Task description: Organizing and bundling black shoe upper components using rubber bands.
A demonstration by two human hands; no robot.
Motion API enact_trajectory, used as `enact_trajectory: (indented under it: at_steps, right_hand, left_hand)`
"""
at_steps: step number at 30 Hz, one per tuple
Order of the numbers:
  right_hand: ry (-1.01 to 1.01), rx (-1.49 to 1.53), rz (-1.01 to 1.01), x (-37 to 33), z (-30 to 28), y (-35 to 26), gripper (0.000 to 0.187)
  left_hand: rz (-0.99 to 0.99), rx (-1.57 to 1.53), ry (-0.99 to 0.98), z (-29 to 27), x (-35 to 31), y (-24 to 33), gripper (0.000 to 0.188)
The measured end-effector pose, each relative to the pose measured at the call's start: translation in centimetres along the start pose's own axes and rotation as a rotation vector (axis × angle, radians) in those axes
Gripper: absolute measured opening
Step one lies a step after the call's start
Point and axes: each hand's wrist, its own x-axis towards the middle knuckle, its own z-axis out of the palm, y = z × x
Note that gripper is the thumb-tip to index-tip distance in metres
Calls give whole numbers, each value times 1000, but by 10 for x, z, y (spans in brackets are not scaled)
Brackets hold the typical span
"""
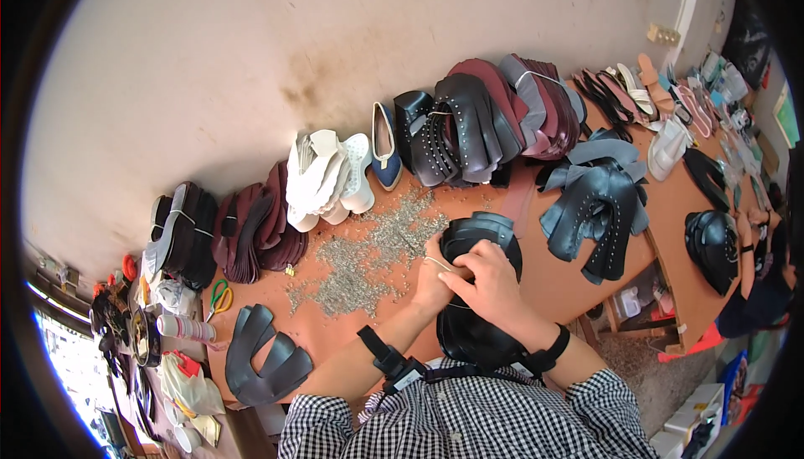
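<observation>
In front of my body is a curved bundle of black leather shoe uppers [471, 335], its far end showing beyond my fingers. My left hand [432, 281] is closed at the bundle's left side, its fingertips partly hidden. A thin white band [439, 264] runs across its fingers toward my other hand. Over the bundle, my right hand [489, 285] is closed, thumb and fingers pinched together at the band's end. Left of the bundle, small silvery metal studs [352, 270] lie scattered in a wide patch on the orange-brown table [276, 346].
Along the wall stand tied stacks of maroon uppers [251, 233], white uppers [316, 176] and studded black uppers [473, 124], with a blue shoe [385, 147] between. Loose studded uppers [599, 208] lie right. Scissors [220, 298] and a thread cone [186, 328] sit left. Another person's arm [744, 245] shows far right.
</observation>
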Motion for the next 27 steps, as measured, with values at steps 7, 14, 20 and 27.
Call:
enact_trajectory:
  at_steps: [7, 14, 20, 27]
  right_hand:
    - [-382, -35, 102, 14, 2, 14, 18]
    - [-393, -88, 107, 16, 10, 18, 18]
    - [-687, -464, -32, 27, 2, 9, 19]
    - [-220, -501, -56, 24, 5, 44, 5]
  left_hand:
    - [15, 350, 21, 7, -7, -16, 82]
    - [-39, 387, 21, 7, -8, -27, 84]
    - [-138, 464, -114, 10, -14, -8, 85]
    - [-207, 394, -59, 16, -14, 10, 77]
